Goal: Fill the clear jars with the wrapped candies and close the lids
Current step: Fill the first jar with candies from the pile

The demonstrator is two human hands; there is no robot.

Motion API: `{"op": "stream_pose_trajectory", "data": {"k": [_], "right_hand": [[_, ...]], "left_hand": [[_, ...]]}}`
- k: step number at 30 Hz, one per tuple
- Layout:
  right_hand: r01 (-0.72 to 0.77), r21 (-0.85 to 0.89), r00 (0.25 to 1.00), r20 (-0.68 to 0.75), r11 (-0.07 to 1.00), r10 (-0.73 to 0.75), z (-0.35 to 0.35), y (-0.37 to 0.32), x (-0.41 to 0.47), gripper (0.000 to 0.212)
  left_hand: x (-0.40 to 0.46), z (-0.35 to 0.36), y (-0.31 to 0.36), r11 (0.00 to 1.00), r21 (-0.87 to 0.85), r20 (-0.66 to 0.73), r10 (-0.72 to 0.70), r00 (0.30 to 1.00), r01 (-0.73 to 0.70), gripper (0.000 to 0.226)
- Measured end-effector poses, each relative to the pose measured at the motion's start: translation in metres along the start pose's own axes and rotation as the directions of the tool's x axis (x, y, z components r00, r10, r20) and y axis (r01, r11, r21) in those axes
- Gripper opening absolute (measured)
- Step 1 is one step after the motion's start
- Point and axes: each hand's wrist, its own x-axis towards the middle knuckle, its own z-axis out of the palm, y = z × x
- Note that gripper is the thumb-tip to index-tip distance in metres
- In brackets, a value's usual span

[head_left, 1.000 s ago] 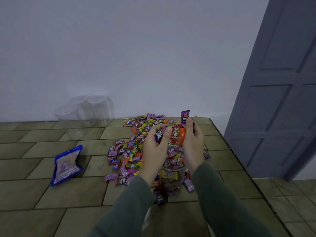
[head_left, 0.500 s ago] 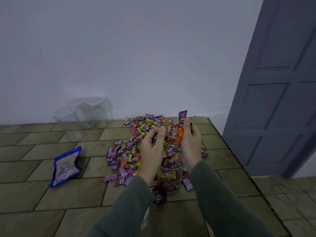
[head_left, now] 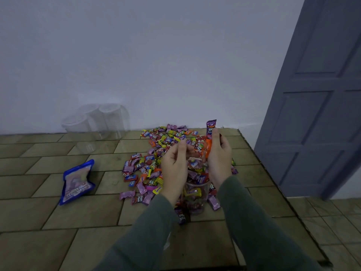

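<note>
Jar (head_left: 195,200) near the table's (head_left: 48,241) right edge, both hands above it
Right hand (head_left: 219,159) grips candies (head_left: 210,132); left hand (head_left: 173,169) fingers loosely curled, holding nothing I can see; pile (head_left: 156,153) behind.

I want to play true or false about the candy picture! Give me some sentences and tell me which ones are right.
1. The right hand holds long candy sticks. True.
2. The jar between the hands is empty. False: it already holds candies.
3. The blue bag lies left of the candy pile. True.
4. The empty jars stand by the door. False: they stand by the wall, far left.
5. The left hand is on the blue bag. False: it is over the jar.
</note>
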Motion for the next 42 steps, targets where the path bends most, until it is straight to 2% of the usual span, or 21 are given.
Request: {"op": "stream_pose_trajectory", "data": {"k": [3,5,8,12,17,21,22,24,26,27,30,33,37,42], "right_hand": [[-0.007,0.012,1.0,0.005,1.0,0.007,-0.001,-0.001,0.0,0.035],[0.011,-0.01,1.0,0.012,1.0,-0.011,-0.002,0.0,0.0,0.035],[0.018,-0.022,0.999,0.032,1.0,-0.018,-0.002,0.0,0.0,0.035],[-0.032,0.035,0.998,0.061,0.999,0.03,-0.004,-0.007,-0.001,0.032],[-0.074,0.112,0.995,0.081,0.991,0.065,-0.007,-0.009,0.0,0.031],[-0.068,0.054,0.995,0.078,0.996,0.064,-0.007,-0.011,0.002,0.032],[-0.03,0.005,0.996,0.079,1.0,0.03,-0.008,-0.012,0.003,0.032],[0.144,-0.171,0.982,0.143,0.975,-0.12,-0.012,-0.012,0.007,0.031],[0.339,-0.348,0.927,0.285,0.874,-0.246,-0.021,-0.012,0.011,0.024],[0.406,-0.413,0.893,0.367,0.815,-0.26,-0.026,-0.012,0.013,0.02],[0.541,-0.558,0.804,0.563,0.629,-0.192,-0.039,-0.012,0.02,0.019],[0.581,-0.641,0.764,0.641,0.5,-0.066,-0.046,-0.015,0.024,0.031],[0.577,-0.623,0.75,0.661,0.528,-0.039,-0.046,-0.021,0.025,0.039],[0.609,-0.563,0.719,0.689,0.559,-0.091,-0.039,-0.022,0.019,0.018]], "left_hand": [[-0.003,-0.005,-0.009,0.996,-0.033,-0.009,-0.078,0.997,0.078,0.041],[-0.007,-0.007,-0.012,0.979,-0.047,0.063,-0.194,0.979,0.197,0.054],[-0.014,-0.008,-0.013,0.917,-0.098,0.193,-0.363,0.911,0.386,0.071],[-0.015,-0.01,-0.02,0.923,-0.098,0.237,-0.342,0.909,0.373,0.084],[-0.017,-0.009,-0.026,0.892,-0.115,0.242,-0.402,0.883,0.438,0.078],[-0.016,-0.008,-0.03,0.802,-0.181,0.13,-0.554,0.822,0.569,0.056],[-0.016,-0.007,-0.031,0.789,-0.2,0.101,-0.573,0.813,0.581,0.051],[-0.017,-0.006,-0.031,0.778,-0.216,0.067,-0.59,0.804,0.589,0.046],[-0.017,-0.004,-0.027,0.77,-0.239,0.077,-0.592,0.802,0.591,0.047],[-0.017,-0.004,-0.028,0.77,-0.246,0.088,-0.587,0.805,0.589,0.047],[-0.017,-0.005,-0.028,0.776,-0.245,0.122,-0.57,0.812,0.582,0.048],[-0.017,-0.006,-0.026,0.78,-0.222,0.131,-0.57,0.811,0.584,0.048],[-0.018,-0.005,-0.024,0.757,-0.256,0.141,-0.586,0.798,0.601,0.047],[-0.019,-0.005,-0.02,0.767,-0.251,0.119,-0.581,0.805,0.591,0.043]]}}
